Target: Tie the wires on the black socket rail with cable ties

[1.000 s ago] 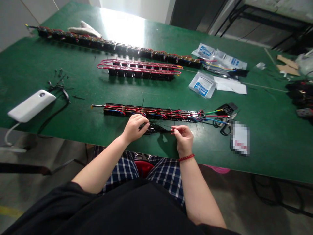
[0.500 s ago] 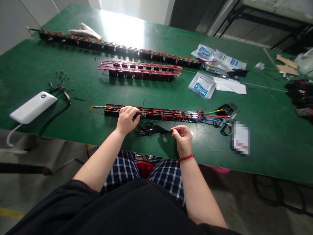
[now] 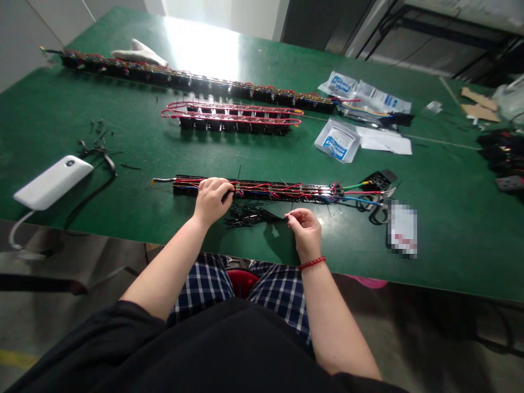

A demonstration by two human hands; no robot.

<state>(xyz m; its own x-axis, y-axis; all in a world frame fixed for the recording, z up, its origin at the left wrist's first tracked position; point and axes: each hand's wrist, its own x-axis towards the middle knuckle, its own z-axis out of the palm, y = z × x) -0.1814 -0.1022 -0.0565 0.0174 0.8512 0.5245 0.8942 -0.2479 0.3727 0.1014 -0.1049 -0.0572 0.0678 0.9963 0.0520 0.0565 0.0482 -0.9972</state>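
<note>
A long black strip (image 3: 282, 191) with red, yellow and blue wires lies across the table in front of me. My left hand (image 3: 213, 199) is closed over the near edge of its left part, fingers curled on the wires. Below the strip is a heap of thin black cable ties (image 3: 249, 215). At the heap's right end, my right hand (image 3: 305, 226) pinches the tip of a cable tie between thumb and forefinger. How many ties are in that pinch is too small to tell. One thin tie end sticks up from the strip beside my left hand.
Scissors (image 3: 379, 215) and a blurred-out white card (image 3: 403, 229) lie right of the strip. A white power bank (image 3: 53, 182) with a cable is at left. Farther back are a coiled red wire bundle (image 3: 233, 117), a longer wired strip (image 3: 196, 82) and plastic packets (image 3: 338, 141).
Both hands keep almost the same place and grip. The whole view has shifted slightly; nothing on the table has visibly moved.
</note>
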